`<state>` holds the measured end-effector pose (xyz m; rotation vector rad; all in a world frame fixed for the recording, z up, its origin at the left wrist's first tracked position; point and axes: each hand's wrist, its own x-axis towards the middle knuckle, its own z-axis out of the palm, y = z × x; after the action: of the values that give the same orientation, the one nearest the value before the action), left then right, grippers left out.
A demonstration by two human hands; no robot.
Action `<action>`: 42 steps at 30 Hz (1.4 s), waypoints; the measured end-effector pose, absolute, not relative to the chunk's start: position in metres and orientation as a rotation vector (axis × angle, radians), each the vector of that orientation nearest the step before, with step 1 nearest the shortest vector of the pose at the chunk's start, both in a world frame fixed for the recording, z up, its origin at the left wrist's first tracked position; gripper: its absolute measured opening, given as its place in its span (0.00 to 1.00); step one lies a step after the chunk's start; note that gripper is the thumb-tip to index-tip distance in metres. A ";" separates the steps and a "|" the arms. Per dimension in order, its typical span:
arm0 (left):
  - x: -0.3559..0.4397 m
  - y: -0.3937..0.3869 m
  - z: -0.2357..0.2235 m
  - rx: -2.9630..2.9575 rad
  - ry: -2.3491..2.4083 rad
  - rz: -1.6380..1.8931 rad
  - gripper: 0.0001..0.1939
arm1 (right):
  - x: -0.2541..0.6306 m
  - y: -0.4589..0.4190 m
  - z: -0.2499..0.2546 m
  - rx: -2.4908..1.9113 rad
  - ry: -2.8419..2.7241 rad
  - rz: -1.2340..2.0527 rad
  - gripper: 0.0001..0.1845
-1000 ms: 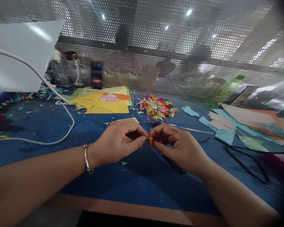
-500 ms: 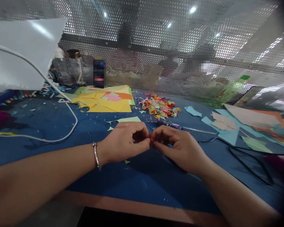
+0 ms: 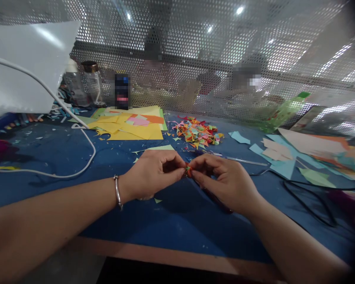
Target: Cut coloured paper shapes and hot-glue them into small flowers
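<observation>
Pinched between the fingertips of both my hands is a small orange-red paper piece (image 3: 189,171) with a bit of green on it. My left hand (image 3: 154,171) grips it from the left, thumb and forefinger closed. From the right, my right hand (image 3: 223,175) pinches the same piece, its other fingers curled. A dark, slim object (image 3: 217,201) shows partly beneath my right hand; its kind I cannot make out. Just beyond my fingers lies a heap of small multicoloured paper scraps (image 3: 197,132). A pale green paper strip (image 3: 162,148) lies behind my left hand.
Yellow paper sheets (image 3: 130,128) lie at the back left. Blue and pink paper pieces (image 3: 284,157) spread out on the right. A white cable (image 3: 91,152) loops on the left, a black cable (image 3: 307,203) on the right. A perforated metal panel (image 3: 177,90) stands behind.
The paper piece between my fingertips has turned and now shows some green. My hands stay together in nearly the same place. The whole view has shifted slightly.
</observation>
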<state>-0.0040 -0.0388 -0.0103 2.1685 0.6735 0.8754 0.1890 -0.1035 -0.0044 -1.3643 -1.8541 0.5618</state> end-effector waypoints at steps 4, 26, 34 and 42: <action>-0.003 -0.038 -0.010 2.208 0.689 0.862 0.04 | 0.188 -0.104 -0.003 -1.384 -1.886 0.535 0.06; 0.003 -0.039 -0.015 1.986 0.811 0.852 0.02 | 0.189 -0.101 -0.010 -1.306 -2.089 0.265 0.06; 0.006 -0.038 -0.020 1.896 0.808 0.914 0.03 | 0.187 -0.099 -0.011 -1.217 -2.072 0.100 0.08; 0.005 -0.038 -0.020 1.918 0.808 0.920 0.02 | 0.188 -0.096 -0.013 -1.201 -2.092 0.023 0.08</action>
<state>0.0055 -0.0376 -0.0198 1.9180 0.8083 0.9200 0.1877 -0.0963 -0.0125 -1.2013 -2.0922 0.0232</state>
